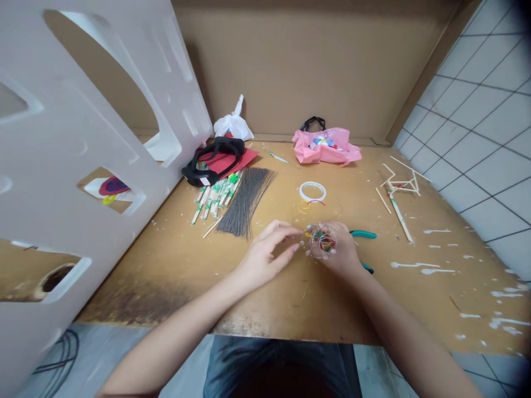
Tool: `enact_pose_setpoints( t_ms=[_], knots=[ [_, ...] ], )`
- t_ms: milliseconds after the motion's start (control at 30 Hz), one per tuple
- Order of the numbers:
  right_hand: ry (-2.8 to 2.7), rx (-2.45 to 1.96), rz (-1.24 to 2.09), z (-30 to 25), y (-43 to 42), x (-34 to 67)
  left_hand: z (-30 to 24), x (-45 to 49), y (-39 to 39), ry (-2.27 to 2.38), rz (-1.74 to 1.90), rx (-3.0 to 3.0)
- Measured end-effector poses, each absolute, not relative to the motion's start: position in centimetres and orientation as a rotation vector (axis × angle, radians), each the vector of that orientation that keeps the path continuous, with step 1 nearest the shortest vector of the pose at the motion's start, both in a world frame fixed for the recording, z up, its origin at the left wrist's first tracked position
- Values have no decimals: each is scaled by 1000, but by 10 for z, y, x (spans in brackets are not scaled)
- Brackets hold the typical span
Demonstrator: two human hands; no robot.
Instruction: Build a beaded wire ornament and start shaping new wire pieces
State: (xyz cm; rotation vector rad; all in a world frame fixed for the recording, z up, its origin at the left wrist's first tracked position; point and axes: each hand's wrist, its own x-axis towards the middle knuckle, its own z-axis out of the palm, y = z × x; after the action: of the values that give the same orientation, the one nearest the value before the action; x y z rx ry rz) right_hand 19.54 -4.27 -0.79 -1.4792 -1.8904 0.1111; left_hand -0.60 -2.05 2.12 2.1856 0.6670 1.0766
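Observation:
My right hand (341,251) is closed around a bundle of thin wires with clear beads (321,241). The wires spread into a round shape, with red, green and yellow bits at its middle. My left hand (269,251) is beside the bundle's left edge, its thumb and index finger curved and apart. Whether those fingertips touch the wires I cannot make out. Pliers with teal handles (364,234) lie just right of my right hand, partly hidden behind it. Beyond my hands lie a white tape roll (312,192) and a yellow wire piece (304,208).
Grey wire stems (244,203), paper-wrapped chopsticks (213,196) and a black head strap (215,160) lie left. A pink bag (327,147) and a white bag (233,126) are at the back. A stick frame (402,185) stands right. A white plastic panel (124,66) borders the left.

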Motion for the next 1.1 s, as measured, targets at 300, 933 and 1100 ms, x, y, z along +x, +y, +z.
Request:
enact_pose_setpoints(
  t_ms=[300, 933, 1100],
  knots=[
    [-2079, -1474, -136, -8, -48, 188, 36, 15, -25, 774, 716, 2714],
    [-1977, -1776, 77, -4, -49, 183, 12, 9, -8, 472, 1322, 2855],
    [-1954, -1810, 242, -2, -54, 178, 14, 4, -9, 424, 1304, 2876]
  ],
)
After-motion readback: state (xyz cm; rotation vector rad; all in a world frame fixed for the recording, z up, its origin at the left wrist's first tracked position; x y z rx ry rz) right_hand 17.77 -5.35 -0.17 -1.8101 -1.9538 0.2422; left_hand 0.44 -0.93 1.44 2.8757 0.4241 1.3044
